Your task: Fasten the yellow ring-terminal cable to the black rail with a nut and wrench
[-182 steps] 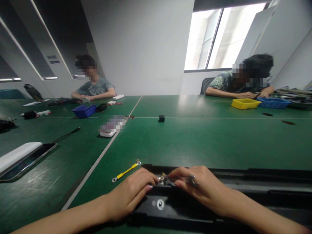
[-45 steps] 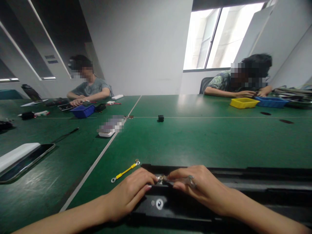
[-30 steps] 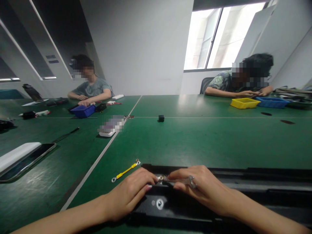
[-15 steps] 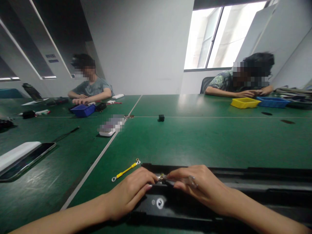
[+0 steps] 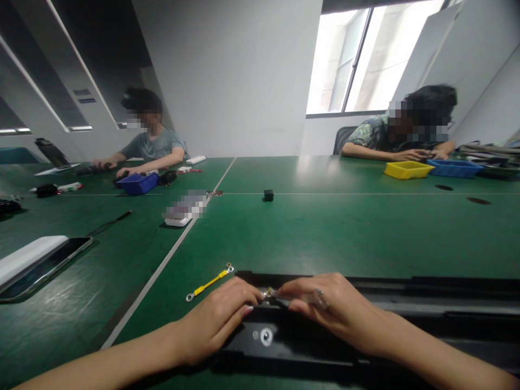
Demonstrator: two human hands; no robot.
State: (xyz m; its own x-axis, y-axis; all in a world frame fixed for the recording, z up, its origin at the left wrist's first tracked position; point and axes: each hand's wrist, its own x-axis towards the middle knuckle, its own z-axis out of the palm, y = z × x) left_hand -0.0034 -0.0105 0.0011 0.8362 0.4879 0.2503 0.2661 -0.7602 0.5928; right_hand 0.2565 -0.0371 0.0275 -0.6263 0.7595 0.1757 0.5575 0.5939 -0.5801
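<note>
A long black channel-shaped metal piece (image 5: 390,295) lies in front of me on the green table. Over its left end, the fingertips of my left hand (image 5: 225,309) are closed at a small shiny metal fitting (image 5: 267,294) with a bit of yellow on it. From the other side, my right hand (image 5: 331,303) is closed on a slim silvery tool (image 5: 320,299), its tip meeting the fitting; most of the tool is hidden by the fingers. Just beyond my left hand lies a yellow cable with ring terminals (image 5: 210,283). A round washer-like part (image 5: 266,337) sits in the channel nearer me.
A small black cube (image 5: 268,195) stands mid-table. To the left are a phone (image 5: 49,271), a white device (image 5: 179,221) and a blue bin (image 5: 138,184). Two people work across the table, with a yellow bin (image 5: 408,169) and another blue bin (image 5: 455,168) at the right.
My hands stay at the fitting with hardly any movement. Across the table at left, the person's hand has reached further left toward a dark object.
</note>
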